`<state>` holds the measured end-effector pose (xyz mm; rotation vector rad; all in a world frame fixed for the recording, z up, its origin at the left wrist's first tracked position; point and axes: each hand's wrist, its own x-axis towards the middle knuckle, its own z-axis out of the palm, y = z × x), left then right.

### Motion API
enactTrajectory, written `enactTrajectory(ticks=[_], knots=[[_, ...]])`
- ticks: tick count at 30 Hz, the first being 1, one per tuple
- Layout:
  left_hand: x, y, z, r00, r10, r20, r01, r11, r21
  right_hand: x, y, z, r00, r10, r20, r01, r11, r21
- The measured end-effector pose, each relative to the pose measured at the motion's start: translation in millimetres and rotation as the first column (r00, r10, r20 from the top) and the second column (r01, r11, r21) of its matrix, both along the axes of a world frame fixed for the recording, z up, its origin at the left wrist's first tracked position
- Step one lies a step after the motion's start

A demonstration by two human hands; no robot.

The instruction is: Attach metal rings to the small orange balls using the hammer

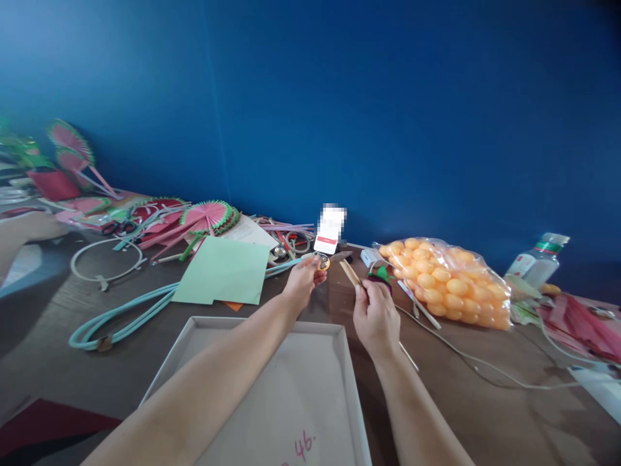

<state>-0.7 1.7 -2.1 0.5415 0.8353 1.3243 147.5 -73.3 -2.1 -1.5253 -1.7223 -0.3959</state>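
Note:
My left hand (301, 283) pinches a small round piece with a gold rim and dark centre (322, 261); its exact kind is too small to tell. To the right, my right hand (377, 316) is closed on a flat tan stick (350, 273), which looks wooden and points up and left. The two held things are apart, just in front of a lit phone (328, 233) propped near the blue wall. Below my forearms lies a shallow white box lid (291, 388) with red handwriting inside.
A bag of orange balls (446, 281) and a clear bottle (537, 262) stand right. Left lie green paper (226, 268), coiled pale-blue tubing (130, 318), pink paper fans (211, 217) and a white ring (109, 259). Another person's arm (29, 230) reaches in far left. A cord (485, 364) crosses the right side.

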Motion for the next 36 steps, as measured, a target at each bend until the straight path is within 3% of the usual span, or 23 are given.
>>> enactTrajectory(ticks=[3,8,12,18,30,33,36], knots=[[0.5,0.1,-0.4,1.0,0.014,0.0,-0.014,1.0,-0.01,-0.2,-0.3,0.9,1.0,-0.007,0.003,0.007,1.0,0.004],[0.6,0.6,0.5,1.0,0.026,-0.017,-0.026,0.999,-0.026,-0.7,-2.0,2.7,0.999,-0.019,0.046,0.024,0.995,-0.095],[-0.7,1.4,2.1,0.987,0.122,-0.104,-0.13,0.989,-0.073,1.8,-3.4,7.6,0.992,-0.092,0.083,0.105,0.979,-0.176],[-2.9,2.6,3.9,0.94,0.281,-0.191,-0.299,0.951,-0.072,0.6,-6.8,13.1,0.961,-0.104,0.257,0.221,0.848,-0.482],[-2.1,2.0,3.9,0.939,0.249,-0.235,-0.264,0.964,-0.032,-1.2,-10.1,15.9,0.964,-0.04,0.264,0.211,0.719,-0.662],[-1.8,1.7,1.7,0.943,0.217,-0.25,-0.226,0.974,-0.009,-0.7,-8.8,20.6,0.976,-0.055,0.209,0.184,0.722,-0.667],[-1.6,0.0,1.8,0.951,0.17,-0.257,-0.177,0.984,-0.002,2.6,-6.8,29.3,0.981,-0.131,0.145,0.192,0.786,-0.588]])
